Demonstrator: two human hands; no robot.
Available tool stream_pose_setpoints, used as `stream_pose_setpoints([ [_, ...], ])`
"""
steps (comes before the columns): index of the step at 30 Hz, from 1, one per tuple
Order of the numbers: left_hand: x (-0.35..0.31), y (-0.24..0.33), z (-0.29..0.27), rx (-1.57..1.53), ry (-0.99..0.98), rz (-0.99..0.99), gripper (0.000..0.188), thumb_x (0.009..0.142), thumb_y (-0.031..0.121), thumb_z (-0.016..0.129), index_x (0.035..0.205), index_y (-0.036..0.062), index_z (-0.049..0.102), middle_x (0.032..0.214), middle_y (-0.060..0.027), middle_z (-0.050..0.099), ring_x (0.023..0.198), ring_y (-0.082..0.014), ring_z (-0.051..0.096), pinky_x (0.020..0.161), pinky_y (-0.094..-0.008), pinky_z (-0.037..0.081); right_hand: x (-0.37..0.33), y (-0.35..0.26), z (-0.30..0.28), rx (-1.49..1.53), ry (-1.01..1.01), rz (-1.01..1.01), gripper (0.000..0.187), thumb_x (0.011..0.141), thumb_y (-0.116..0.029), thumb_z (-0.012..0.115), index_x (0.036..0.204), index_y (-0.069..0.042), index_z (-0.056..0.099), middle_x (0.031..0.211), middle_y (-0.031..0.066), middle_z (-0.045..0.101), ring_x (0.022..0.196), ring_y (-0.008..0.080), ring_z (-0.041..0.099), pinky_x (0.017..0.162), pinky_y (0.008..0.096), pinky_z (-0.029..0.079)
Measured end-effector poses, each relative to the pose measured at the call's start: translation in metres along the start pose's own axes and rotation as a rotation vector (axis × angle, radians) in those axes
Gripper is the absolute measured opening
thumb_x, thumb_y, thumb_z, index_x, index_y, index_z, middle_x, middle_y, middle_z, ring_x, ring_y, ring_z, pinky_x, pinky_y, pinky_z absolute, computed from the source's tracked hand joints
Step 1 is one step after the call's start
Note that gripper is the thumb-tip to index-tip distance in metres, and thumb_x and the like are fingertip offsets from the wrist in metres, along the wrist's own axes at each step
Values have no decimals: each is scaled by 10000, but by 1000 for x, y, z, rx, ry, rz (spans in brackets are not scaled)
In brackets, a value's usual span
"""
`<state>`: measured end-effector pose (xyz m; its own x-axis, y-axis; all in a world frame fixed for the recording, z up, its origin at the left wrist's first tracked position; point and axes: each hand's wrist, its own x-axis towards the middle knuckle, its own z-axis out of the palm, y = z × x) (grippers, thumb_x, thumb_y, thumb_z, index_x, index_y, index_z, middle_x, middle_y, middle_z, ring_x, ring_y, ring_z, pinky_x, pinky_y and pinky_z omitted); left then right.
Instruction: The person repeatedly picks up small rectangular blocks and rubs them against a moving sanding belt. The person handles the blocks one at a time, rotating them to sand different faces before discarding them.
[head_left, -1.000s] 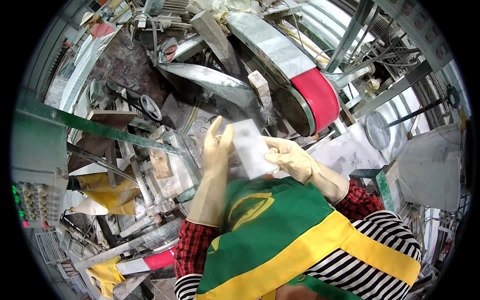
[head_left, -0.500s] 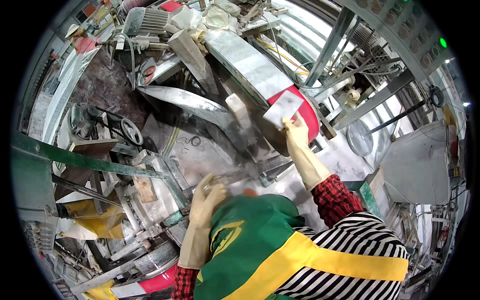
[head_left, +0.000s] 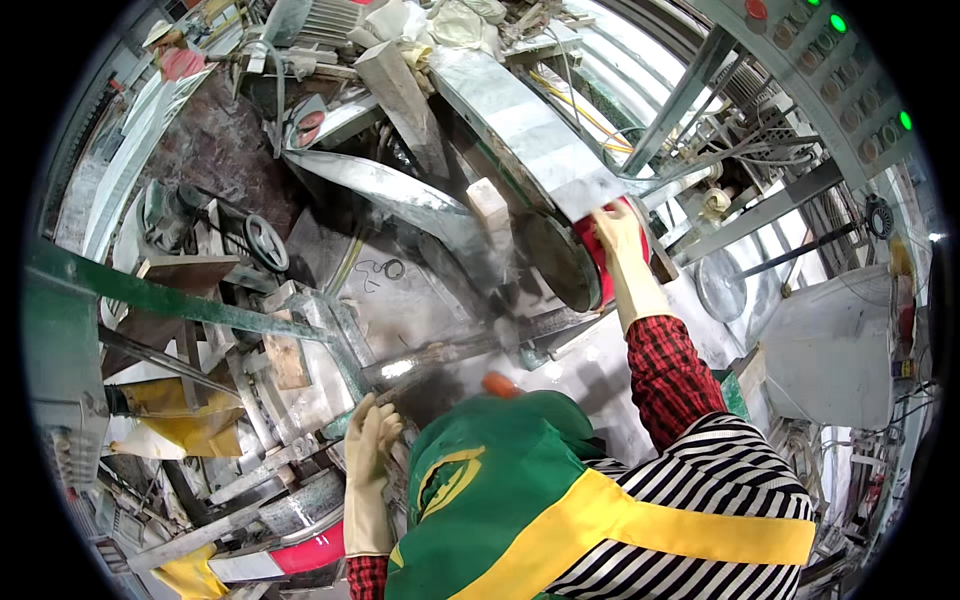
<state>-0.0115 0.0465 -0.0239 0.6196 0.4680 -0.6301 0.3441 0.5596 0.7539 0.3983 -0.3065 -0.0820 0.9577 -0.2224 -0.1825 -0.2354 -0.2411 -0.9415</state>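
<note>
My right hand [head_left: 622, 245], in a cream rubber glove, reaches to the near end of a narrow belt conveyor. Its fingers are bent at the edge of a flat white tile [head_left: 587, 190], which lies last in a row of pale tiles [head_left: 520, 115] on the belt. Bare red belt [head_left: 598, 262] shows below the tile and curves down around the end roller. My left hand [head_left: 370, 440], gloved alike, is low at the left beside a green frame bar. Its fingers are loosely bent and apart, with nothing in them.
A wooden block [head_left: 490, 212] stands left of the conveyor. A handwheel [head_left: 265, 243] and a long green bar [head_left: 180, 320] are at the left. Another red belt [head_left: 310, 548] with a pale piece runs at lower left. A control panel [head_left: 830, 70] with lit green lights hangs upper right.
My right hand has moved forward and lowered the tile, held tilted before, onto the belt against the row. My left hand has dropped down and to the left.
</note>
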Motion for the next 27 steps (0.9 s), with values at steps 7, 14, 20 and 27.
stream_pose_setpoints([
  [7,0,-8,-145,209,504,315,647,958,345,706,1461,29,450,1171,-154,661,941,-186,658,826,-313,556,1,12,-9,871,-74,138,465,1005,-27,496,1463,34,438,1471,226,482,1281,333,550,1066,420,488],
  [14,-67,-7,-306,790,1200,385,871,891,475,722,1525,-3,364,1490,-240,484,1313,-347,523,1124,-413,396,-109,22,29,711,-105,94,422,985,-55,573,1395,17,505,1149,174,712,890,215,711,803,315,589],
  [20,-69,-33,-315,718,1163,513,879,871,446,748,1526,2,367,1510,-229,463,1340,-339,500,1138,-409,381,-174,81,36,475,-363,165,421,978,-94,607,1385,-10,541,1104,154,724,891,197,708,806,345,589],
  [27,-17,-56,-299,768,1087,488,878,867,433,752,1529,4,365,1518,-225,455,1350,-333,490,1142,-406,375,-181,84,14,380,-384,202,479,971,-102,609,1417,24,490,1133,208,699,861,216,712,769,322,593],
])
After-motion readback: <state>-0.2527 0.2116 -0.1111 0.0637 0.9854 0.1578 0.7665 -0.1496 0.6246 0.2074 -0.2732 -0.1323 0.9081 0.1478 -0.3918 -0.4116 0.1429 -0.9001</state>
